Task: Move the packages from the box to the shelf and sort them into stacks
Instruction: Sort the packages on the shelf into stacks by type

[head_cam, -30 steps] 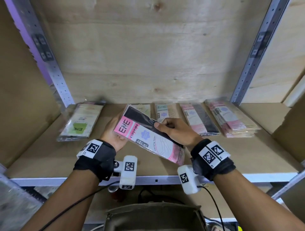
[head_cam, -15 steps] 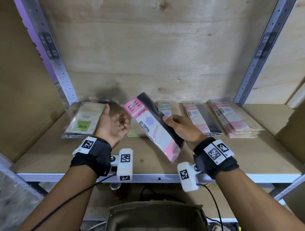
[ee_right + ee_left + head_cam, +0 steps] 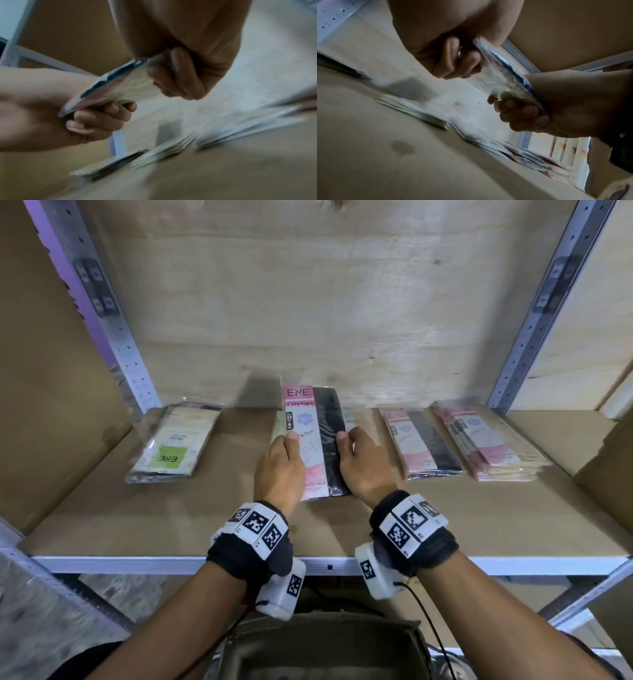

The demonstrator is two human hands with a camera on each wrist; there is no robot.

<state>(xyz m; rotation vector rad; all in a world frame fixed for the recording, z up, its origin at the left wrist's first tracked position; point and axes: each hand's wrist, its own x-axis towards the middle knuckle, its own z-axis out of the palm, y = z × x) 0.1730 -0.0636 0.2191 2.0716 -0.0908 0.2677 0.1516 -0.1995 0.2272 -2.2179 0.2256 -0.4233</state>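
Note:
Both hands hold one pink-and-black stocking package [image 3: 313, 436] above the middle of the shelf [image 3: 205, 518], its long side pointing away from me. My left hand [image 3: 282, 460] grips its left edge, thumb on top. My right hand [image 3: 359, 463] grips its right edge. From the left wrist the package [image 3: 503, 75] is a clear sleeve between curled fingers [image 3: 464, 65], and the right wrist view shows the package [image 3: 116, 86] the same way. Beneath it on the shelf lie beige packages [image 3: 356, 419], partly hidden.
A stack with a green label [image 3: 171, 446] lies at the shelf's left. A pink-and-black stack [image 3: 424, 446] and a taller pink-and-beige stack [image 3: 486, 446] lie at the right. Metal uprights [image 3: 113, 323] flank the bay. A brown box [image 3: 325, 648] sits below the shelf edge.
The package was tilted in my right hand alone, the left hand open beside it. Now the left hand has taken its left edge and the package lies straight, further back over the shelf.

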